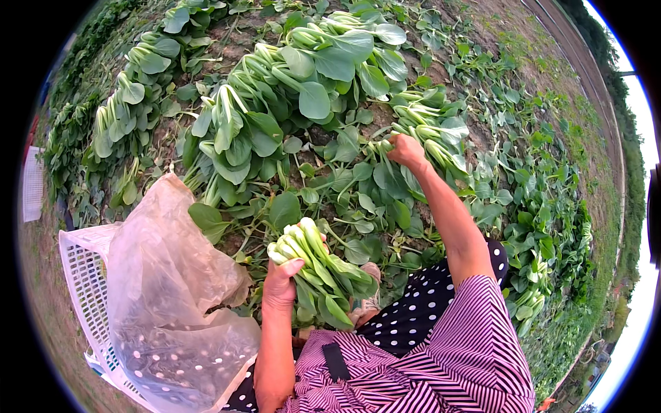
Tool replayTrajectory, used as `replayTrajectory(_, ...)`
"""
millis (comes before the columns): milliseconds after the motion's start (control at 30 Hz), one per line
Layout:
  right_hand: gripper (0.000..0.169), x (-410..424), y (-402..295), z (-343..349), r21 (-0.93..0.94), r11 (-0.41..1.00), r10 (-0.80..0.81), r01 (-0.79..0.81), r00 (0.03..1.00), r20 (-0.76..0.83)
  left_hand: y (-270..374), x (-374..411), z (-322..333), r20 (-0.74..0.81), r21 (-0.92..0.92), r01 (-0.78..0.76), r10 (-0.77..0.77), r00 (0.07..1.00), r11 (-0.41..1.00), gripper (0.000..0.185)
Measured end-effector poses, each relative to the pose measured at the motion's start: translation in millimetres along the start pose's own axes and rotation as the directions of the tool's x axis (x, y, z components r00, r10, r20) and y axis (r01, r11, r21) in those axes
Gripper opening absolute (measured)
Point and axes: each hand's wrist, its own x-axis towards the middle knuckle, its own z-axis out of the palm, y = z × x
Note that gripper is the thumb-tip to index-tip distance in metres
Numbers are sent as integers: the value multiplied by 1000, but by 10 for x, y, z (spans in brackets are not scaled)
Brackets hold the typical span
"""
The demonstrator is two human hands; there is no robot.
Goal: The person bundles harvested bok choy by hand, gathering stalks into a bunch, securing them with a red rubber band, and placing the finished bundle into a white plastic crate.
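Observation:
My left hand [281,281] grips a bunch of leafy greens [315,263] by its pale stem ends, close to my body. The leaves hang to the lower right over my shoe [371,289]. Stretched forward, my right hand [407,149] has its fingers curled at the stems of greens lying on the ground. Leaves cover its fingertips, so whether they grip a stem is hidden. Just beyond it lies a row of cut greens [426,124]. A larger heap of cut greens [304,67] is in front, with its stems towards the upper left.
A white perforated plastic crate [85,279] stands at my left, partly covered by a translucent plastic sheet [170,289]. Another row of greens [134,88] runs along the far left. More greens [529,299] lie at my right. A second white crate [33,180] sits near the left rim.

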Motion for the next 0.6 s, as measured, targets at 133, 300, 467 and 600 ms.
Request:
replayTrajectory(133,34,-59,-102,132,32,999,-28,30,999,-40,-26,13,-13,-20,-12,5,-5,1000,1000,70)
replayTrajectory(300,36,21,-83,155,60,998,-26,23,998,49,-20,17,12,-3,-5,12,-12,1000,1000,70)
replayTrajectory(467,41,-112,-164,-7,115,993,-58,39,984,168,9,-8,13,-5,1,-28,28,1000,1000,69)
replayTrajectory(600,39,-567,-303,-425,226,957,-205,181,975,85,66,-53,162,21,32,-52,51,998,998,71)
